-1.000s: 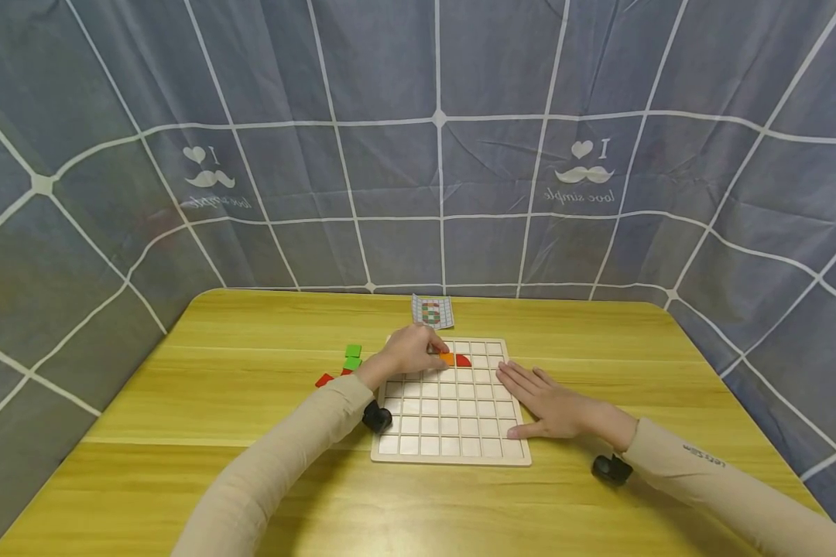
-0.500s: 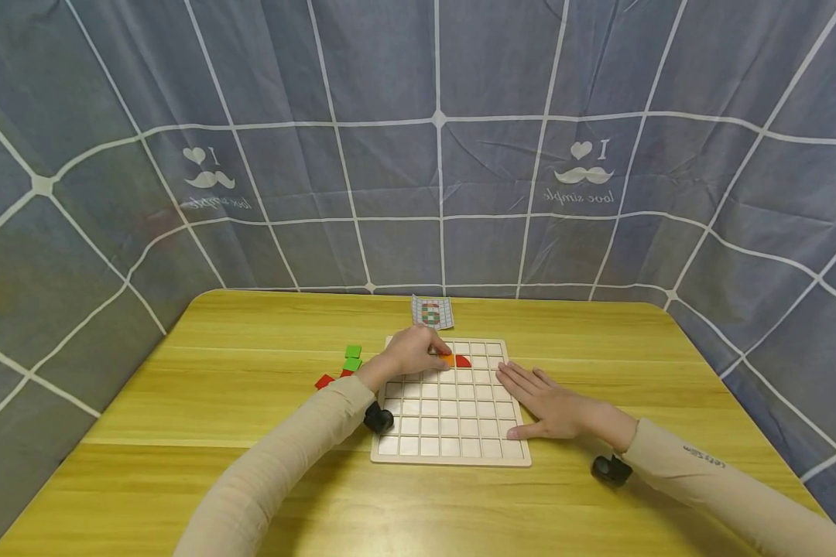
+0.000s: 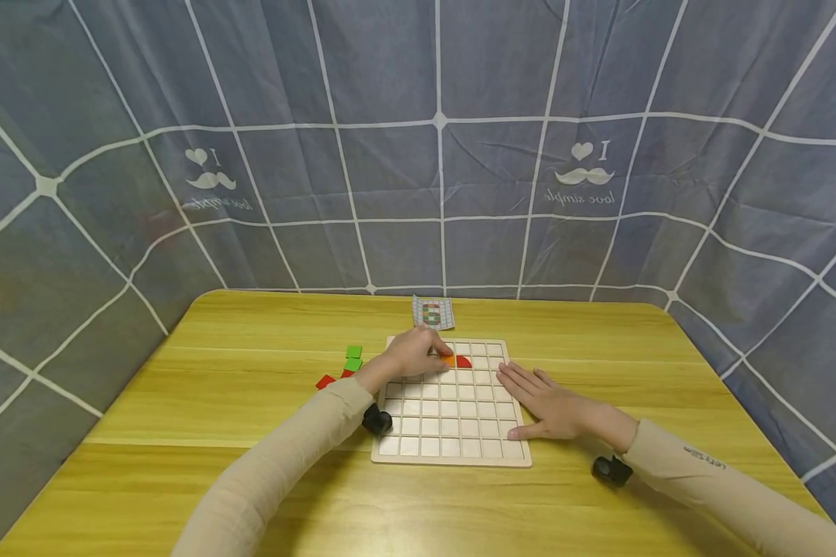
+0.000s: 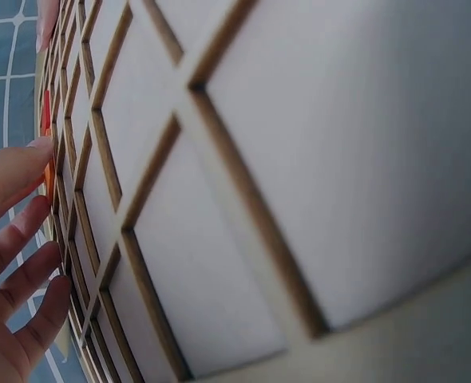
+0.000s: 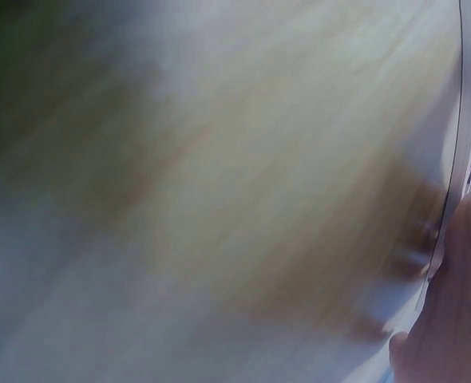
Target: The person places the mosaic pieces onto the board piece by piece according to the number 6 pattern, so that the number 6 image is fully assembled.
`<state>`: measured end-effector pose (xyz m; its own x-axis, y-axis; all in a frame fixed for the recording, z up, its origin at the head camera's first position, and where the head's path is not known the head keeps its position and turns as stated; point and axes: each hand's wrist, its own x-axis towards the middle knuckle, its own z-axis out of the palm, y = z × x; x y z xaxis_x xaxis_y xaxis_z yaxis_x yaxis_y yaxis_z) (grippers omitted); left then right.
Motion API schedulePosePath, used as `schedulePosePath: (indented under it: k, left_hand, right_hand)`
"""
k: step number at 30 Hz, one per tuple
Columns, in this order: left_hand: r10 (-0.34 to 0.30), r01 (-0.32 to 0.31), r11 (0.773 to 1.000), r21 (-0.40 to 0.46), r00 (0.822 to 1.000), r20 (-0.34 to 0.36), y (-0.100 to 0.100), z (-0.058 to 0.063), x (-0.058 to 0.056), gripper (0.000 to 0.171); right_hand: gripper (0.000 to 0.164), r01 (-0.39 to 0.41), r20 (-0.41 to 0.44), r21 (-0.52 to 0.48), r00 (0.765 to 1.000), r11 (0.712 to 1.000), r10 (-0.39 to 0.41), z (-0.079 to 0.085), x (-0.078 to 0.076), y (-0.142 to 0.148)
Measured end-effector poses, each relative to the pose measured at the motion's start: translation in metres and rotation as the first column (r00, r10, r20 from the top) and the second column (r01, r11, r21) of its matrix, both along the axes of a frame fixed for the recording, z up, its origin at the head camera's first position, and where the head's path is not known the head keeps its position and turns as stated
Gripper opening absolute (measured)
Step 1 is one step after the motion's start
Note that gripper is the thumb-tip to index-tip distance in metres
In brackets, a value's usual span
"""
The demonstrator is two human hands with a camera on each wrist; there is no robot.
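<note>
While the person's R grip [image 3: 546, 408] lay flat on the R edge of the gridded board [image 3: 430, 446], fingers straight and holding nothing, the L grip [image 3: 414, 352] reached over the far part and pinched the orange pc [image 3: 449, 361] btwn thumb & forefinger. Vs. a sec earlier, v. little had changed: the L fingers sat in practically the same spot, though a touch less orange seemed to show btwn them, and the R grip hadn't shifted. Judging by that, the work was at the fine-adjust. stage: the pc looked more or less in pos., but hadn't been let go, so the step didn't count as done. Couldn't tell if it was fully seated, b/c the fingers hid part of it; the L wrist view gave only a sliver of orange.

Loc. of the orange pc: 2nd row from the far edge, directly L of the red quarter-round pc [image 3: 463, 362], which lay in its own cell. The R grip probably steadied the board. Off the board's L side, on the tabletop [image 3: 146, 464], were green tiles [image 3: 353, 352] and red pcs [image 3: 325, 382], one partly hidden, none being handled. A small card [image 3: 433, 312] w/ a coloured pattern lay just past the board's far edge.
</note>
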<state>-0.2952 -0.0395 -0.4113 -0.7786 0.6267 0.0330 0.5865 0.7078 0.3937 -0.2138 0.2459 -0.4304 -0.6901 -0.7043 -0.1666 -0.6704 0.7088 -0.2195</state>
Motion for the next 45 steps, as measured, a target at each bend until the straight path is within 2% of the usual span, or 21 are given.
schedulePosePath:
  k: [4,8,12,22,35,45]
  left_hand:
    - [-0.004,0.004,1.0,0.009,1.0,-0.005,-0.005,0.0,0.002,0.029]
    - [0.022,-0.022,1.0,0.022,1.0,0.007,-0.013,0.0,0.003,0.03]
    - [0.043,-0.045,0.998,0.053,0.999,0.026,-0.024,0.001,0.005,0.029]
    - [0.046,-0.041,0.994,0.103,0.998,-0.045,-0.053,0.002,0.006,0.027]
    - [0.155,-0.152,0.984,0.096,0.987,-0.029,-0.092,0.009,0.015,0.029]
    - [0.203,-0.195,0.976,0.099,0.977,-0.07,-0.121,0.021,0.023,0.032]
  right_hand:
    - [0.095,-0.015,-0.01,-0.029,1.0,0.999,0.015,0.001,0.0,0.001]
    - [0.094,-0.032,-0.022,-0.056,0.999,0.998,0.031,0.0,0.0,0.002]
    - [0.094,-0.022,-0.007,-0.035,1.0,0.999,0.022,0.001,-0.001,0.001]
    - [0.094,-0.014,-0.004,-0.021,1.0,1.0,0.014,0.001,-0.004,0.001]
    - [0.094,-0.017,-0.018,-0.04,1.0,0.999,0.016,-0.003,-0.006,0.003]
    - [0.094,-0.022,-0.022,-0.041,1.0,0.999,0.022,-0.003,-0.006,0.003]
